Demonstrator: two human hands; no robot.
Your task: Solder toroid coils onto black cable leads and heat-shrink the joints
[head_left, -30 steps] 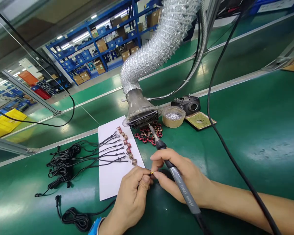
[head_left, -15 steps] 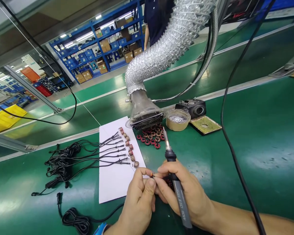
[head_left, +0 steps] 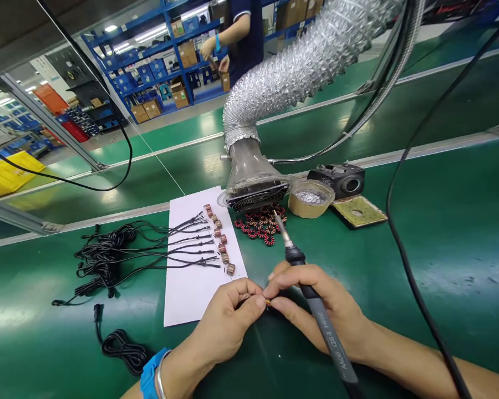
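My left hand (head_left: 227, 324) is pinched on a tiny part (head_left: 268, 302) with an orange speck, too small to name. My right hand (head_left: 316, 307) meets it fingertip to fingertip on that same part. A grey soldering iron (head_left: 316, 310) lies through my right hand, tip pointing up and away toward a pile of red-and-black coil rings (head_left: 260, 224). Both hands rest low over the green bench mat (head_left: 441, 233). A white sheet (head_left: 195, 277) just left of my hands carries black wires (head_left: 178, 246) laid in a row, each ending at a small copper-wound coil (head_left: 221, 247).
A foil fume duct (head_left: 299, 72) ends in a fan hood (head_left: 258, 194) behind the rings. Beside it stand a tub of silvery bits (head_left: 310, 198), a black iron stand (head_left: 339, 178) and a yellow sponge tray (head_left: 360, 211). Coiled black cables (head_left: 103, 260) lie left. Another person (head_left: 237, 33) works at distant shelves.
My view has tilted up and shifted. Both hands stay pinched together on the tiny part, slightly lower on the mat, and the iron has leaned further to the right.
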